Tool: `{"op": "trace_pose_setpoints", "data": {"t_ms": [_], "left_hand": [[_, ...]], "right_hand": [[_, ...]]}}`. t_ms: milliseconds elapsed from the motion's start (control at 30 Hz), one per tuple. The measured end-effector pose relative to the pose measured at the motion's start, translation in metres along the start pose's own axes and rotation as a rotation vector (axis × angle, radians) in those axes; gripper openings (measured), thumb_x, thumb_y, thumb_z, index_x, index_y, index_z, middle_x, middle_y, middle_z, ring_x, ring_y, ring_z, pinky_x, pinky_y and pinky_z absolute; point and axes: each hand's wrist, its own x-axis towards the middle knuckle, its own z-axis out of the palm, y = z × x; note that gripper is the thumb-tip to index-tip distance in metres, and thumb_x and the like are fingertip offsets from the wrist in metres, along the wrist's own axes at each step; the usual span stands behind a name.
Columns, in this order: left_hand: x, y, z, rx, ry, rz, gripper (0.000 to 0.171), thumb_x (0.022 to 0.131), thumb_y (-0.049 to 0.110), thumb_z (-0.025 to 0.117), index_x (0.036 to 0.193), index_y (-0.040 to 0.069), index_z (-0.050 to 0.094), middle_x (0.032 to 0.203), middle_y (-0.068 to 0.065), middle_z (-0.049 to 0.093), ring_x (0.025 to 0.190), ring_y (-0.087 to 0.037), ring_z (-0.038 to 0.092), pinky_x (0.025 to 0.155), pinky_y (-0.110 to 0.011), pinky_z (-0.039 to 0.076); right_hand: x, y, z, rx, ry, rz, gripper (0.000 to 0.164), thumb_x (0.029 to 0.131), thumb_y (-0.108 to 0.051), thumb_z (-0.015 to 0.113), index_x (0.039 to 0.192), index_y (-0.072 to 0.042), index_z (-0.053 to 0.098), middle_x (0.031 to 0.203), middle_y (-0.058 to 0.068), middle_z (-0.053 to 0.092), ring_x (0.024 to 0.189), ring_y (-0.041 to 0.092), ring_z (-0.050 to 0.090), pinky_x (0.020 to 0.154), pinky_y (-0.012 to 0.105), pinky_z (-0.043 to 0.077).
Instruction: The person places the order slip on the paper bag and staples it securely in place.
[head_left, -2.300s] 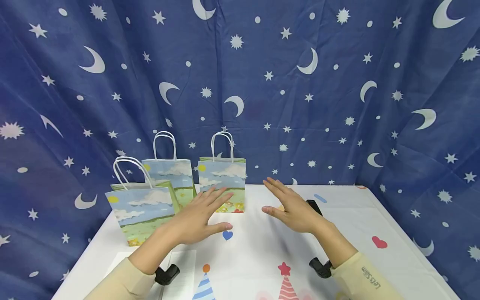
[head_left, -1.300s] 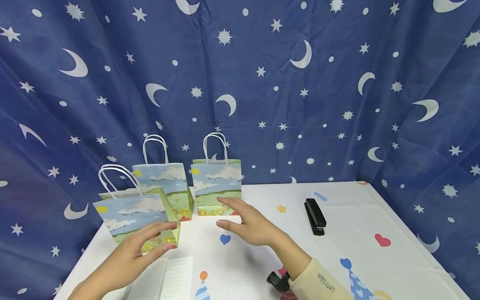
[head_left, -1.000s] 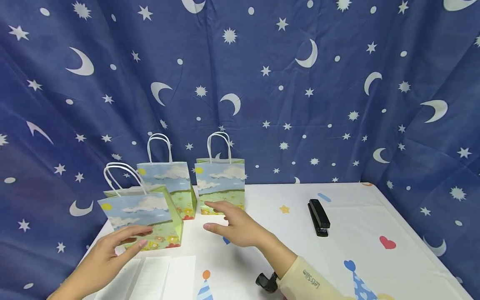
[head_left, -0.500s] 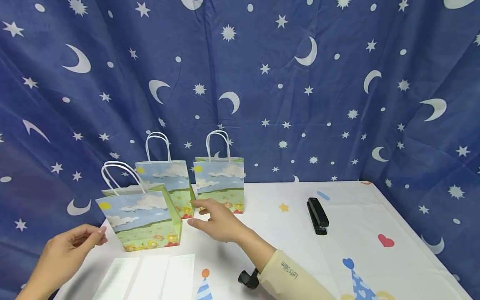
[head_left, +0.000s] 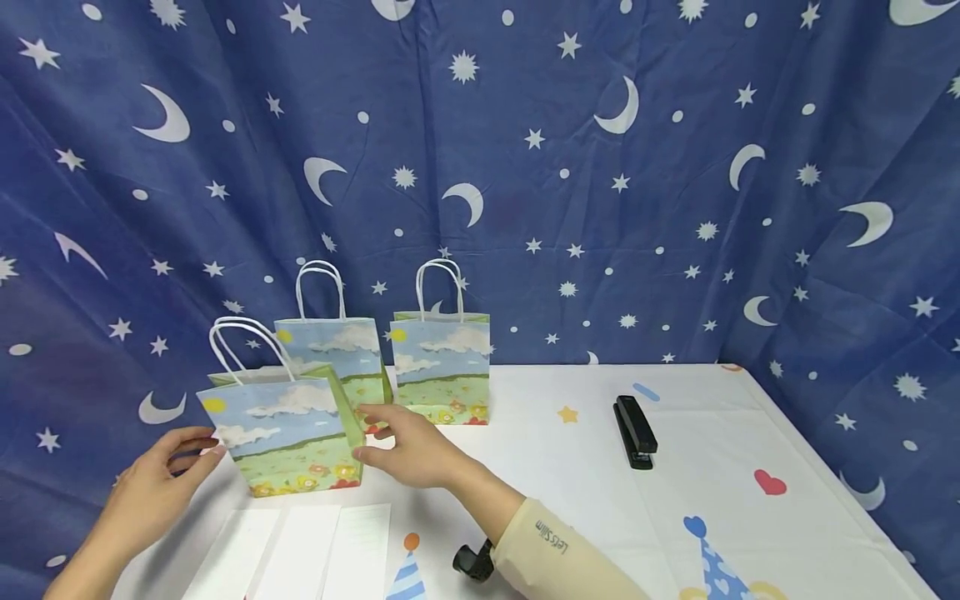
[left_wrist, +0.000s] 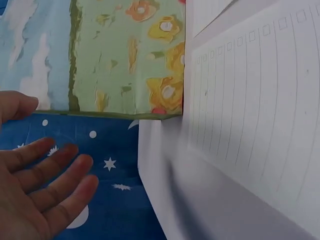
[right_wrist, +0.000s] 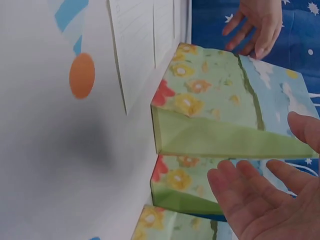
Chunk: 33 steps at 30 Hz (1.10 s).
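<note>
A paper gift bag (head_left: 288, 437) with a sky-and-meadow print and white twisted handles stands at the front left of the table. My left hand (head_left: 153, 487) is at the bag's left edge, thumb toward the front face and fingers spread behind; in the left wrist view the fingers (left_wrist: 65, 195) are apart from the bag. My right hand (head_left: 412, 448) is at the bag's green right side, thumb and fingers parted. In the right wrist view its fingers (right_wrist: 240, 185) lie beside that side; contact cannot be told. Two matching bags, one behind (head_left: 337, 346) and one further right (head_left: 442, 367), stand at the back.
Lined white paper sheets (head_left: 300, 550) lie in front of the bag. A black stapler (head_left: 636, 432) lies on the right part of the white printed tablecloth (head_left: 555, 475). A blue moon-and-star curtain (head_left: 525, 208) hangs behind the table.
My hands, first raised over the table, have come down to either side of the front bag. My right hand has moved left, uncovering the stapler. The bags stay in place.
</note>
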Motion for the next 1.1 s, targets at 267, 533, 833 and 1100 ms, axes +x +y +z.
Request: {"op": "trace_pose_setpoints", "data": {"t_ms": [267,533,833,1100], "left_hand": [[0.001,0.016,0.008,-0.063,-0.088,0.025,0.072,0.096,0.046,0.055,0.147,0.0,0.031,0.134,-0.03,0.052,0.107,-0.01,0.066,0.079,-0.034,0.054],[-0.001,0.025,0.009,-0.097,-0.172,-0.02,0.067,0.098,0.051,0.048,0.139,0.0,0.033,0.136,-0.039,0.044,0.118,-0.053,0.053,0.081,-0.058,0.05],[-0.002,0.03,0.006,-0.087,-0.202,-0.038,0.085,0.098,0.054,0.045,0.148,-0.008,0.016,0.136,-0.042,0.041,0.117,-0.054,0.052,0.084,-0.06,0.049],[-0.005,0.038,0.004,-0.093,-0.194,-0.026,0.083,0.099,0.053,0.044,0.149,-0.007,0.015,0.138,-0.043,0.038,0.119,-0.055,0.05,0.085,-0.061,0.048]], "right_hand": [[0.003,-0.004,0.007,-0.037,-0.016,-0.034,0.062,0.094,-0.043,0.061,0.149,-0.032,0.034,0.147,-0.012,0.044,0.124,0.013,0.054,0.097,0.029,0.047],[0.0,-0.012,0.012,-0.025,-0.067,-0.04,0.068,0.094,-0.046,0.058,0.151,-0.04,0.021,0.144,-0.012,0.044,0.125,0.008,0.052,0.095,0.029,0.048],[-0.002,-0.016,0.012,-0.033,-0.087,-0.031,0.073,0.094,-0.049,0.058,0.151,-0.042,0.013,0.147,-0.014,0.039,0.126,0.006,0.051,0.095,0.029,0.048],[-0.005,-0.017,0.006,-0.024,-0.064,-0.045,0.074,0.094,-0.05,0.057,0.152,-0.038,0.014,0.154,-0.018,0.029,0.127,0.005,0.05,0.095,0.029,0.047]]}}
